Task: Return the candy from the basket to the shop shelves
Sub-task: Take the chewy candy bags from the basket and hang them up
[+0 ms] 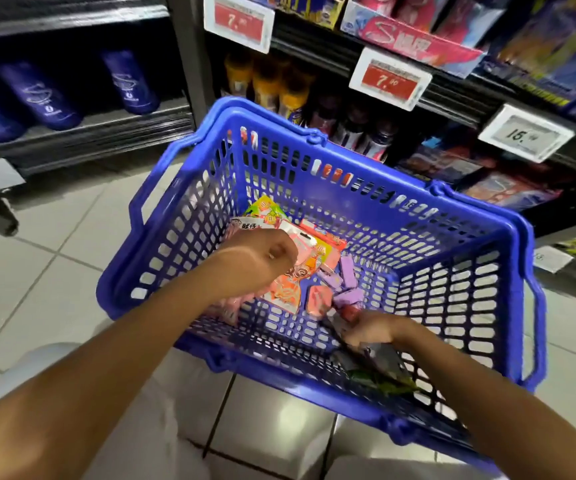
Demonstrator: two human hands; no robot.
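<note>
Head view: a blue basket [321,188] sits on the tiled floor [37,271] before the shelves [452,98]. Candy packets [290,285] lie piled on its bottom, with purple sweets [345,271] beside them. The left hand [262,258] reaches in, fingers curled round the top of an orange-pink packet. The right hand [369,329] is lower, near the basket's near wall, fingers closed on a dark wrapper [380,358]; blur hides the exact grip. Price tags [388,79] hang along the shelf edges.
</note>
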